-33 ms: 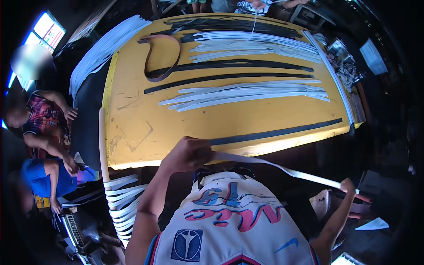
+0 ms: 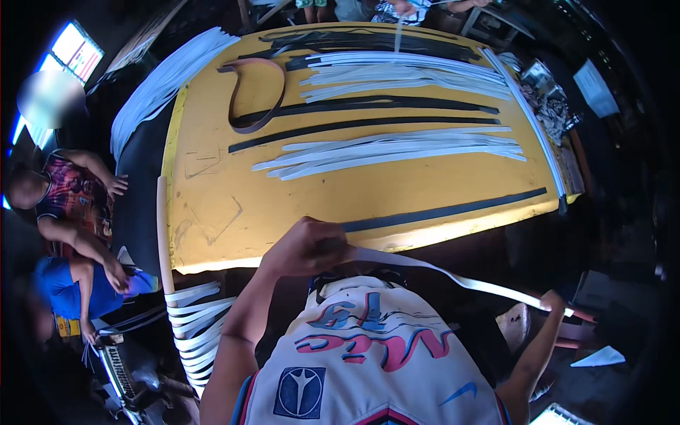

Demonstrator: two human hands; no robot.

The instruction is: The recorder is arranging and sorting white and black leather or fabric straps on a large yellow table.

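Note:
A long white flat strap point(image 2: 464, 278) stretches between my hands in front of the yellow table point(image 2: 354, 191). My left hand point(image 2: 315, 246) is closed on its left part at the table's near edge. At the lower right my right hand point(image 2: 554, 303) grips the other part, lower than the tabletop. A dark strip point(image 2: 453, 209) lies along the near side of the tabletop, just beyond my left hand.
The table bears white strips point(image 2: 389, 152), black strips point(image 2: 361, 124) and a brown looped band point(image 2: 276, 92). White strips point(image 2: 195, 333) hang from a pole at near left. Co-workers point(image 2: 74, 202) sit at left; another person point(image 2: 400, 10) stands across the table.
My left hand has shifted very slightly right, and my right hand slightly left and down, both still holding the strap.

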